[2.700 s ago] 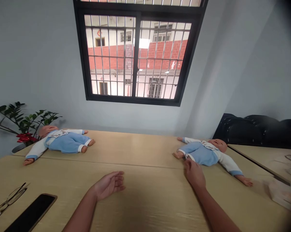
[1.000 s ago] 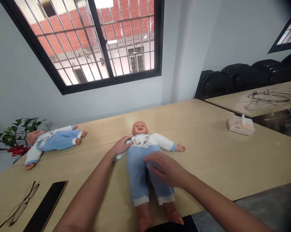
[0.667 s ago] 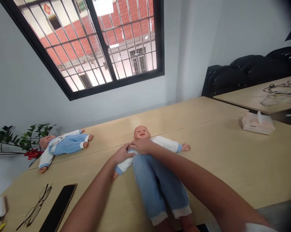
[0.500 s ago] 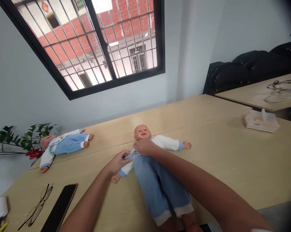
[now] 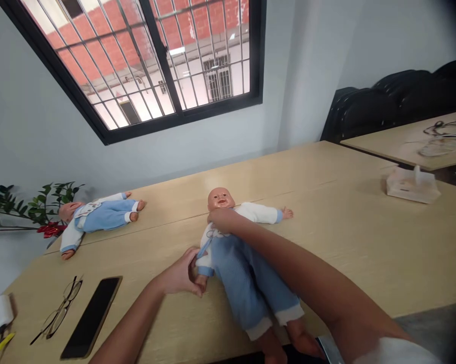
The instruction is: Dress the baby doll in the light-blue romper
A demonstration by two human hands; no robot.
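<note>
A baby doll [image 5: 237, 263] in a white top and blue trousers lies face up on the wooden table [image 5: 345, 242]. At its sleeve and forearm, on the left in view, is my left hand [image 5: 182, 273], thumb and fingers curved around the arm near the cuff. Across the doll's upper chest, just below the chin, reaches my right hand [image 5: 222, 221]; its fingers are bent down at the shoulder and mostly hidden, so what they hold cannot be made out.
A second doll [image 5: 106, 216] lies at the back left beside a plant [image 5: 42, 205]. Glasses [image 5: 61, 311] and a black phone [image 5: 92, 317] rest at the front left. A tissue box [image 5: 412, 185] is at the right, with stacked black chairs [image 5: 372, 111] behind.
My left hand has moved down from the doll's side to its forearm, and that arm now lies closer to the body. My right hand stays by the chest. The view has shifted slightly.
</note>
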